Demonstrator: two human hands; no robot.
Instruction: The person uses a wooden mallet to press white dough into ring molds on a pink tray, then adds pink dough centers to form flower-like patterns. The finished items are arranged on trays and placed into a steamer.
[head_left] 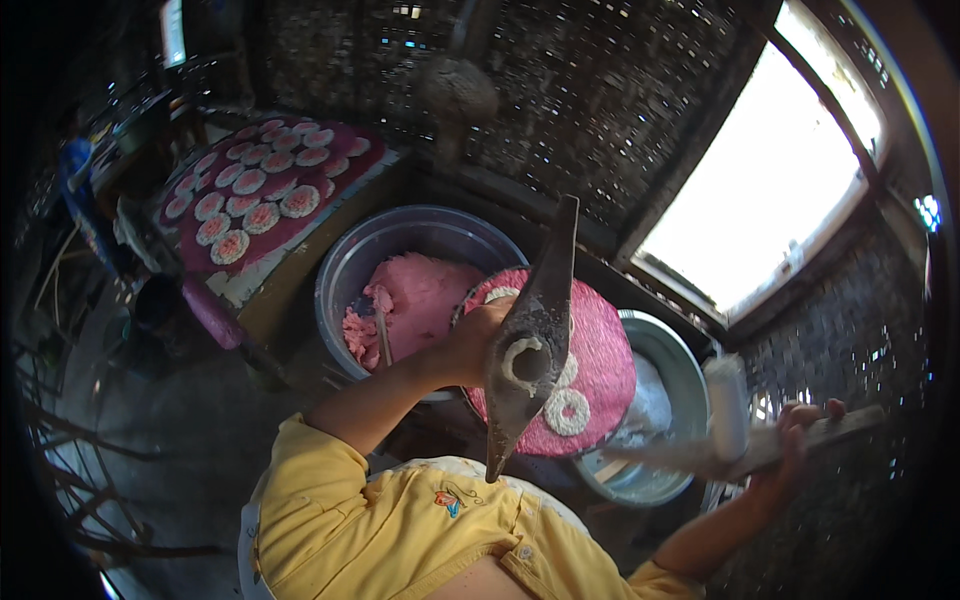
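Note:
My left hand (484, 340) is closed at the side of a dark wooden press piece (543, 292), a long pointed bar with a round hole in its middle; most of the fingers are hidden behind it. Pale dough rims the hole. Beneath it lies a round pink cloth-like surface (605, 350), carrying lacy white dough rings (567, 412), partly covered by the bar. Out to the right, my right hand (795, 445) grips a long wooden plunger bar (775, 448), blurred by motion, with a white cylinder (727, 395) standing out from it.
A large dark basin (345, 255) at centre left holds pink dough (430, 295) and a stick-like utensil (384, 340). A grey-green basin (690, 375) with whitish contents stands right. Many pink-and-white lacy rounds (250, 181) cover a platform at far left. A bright window (750, 190) opens right.

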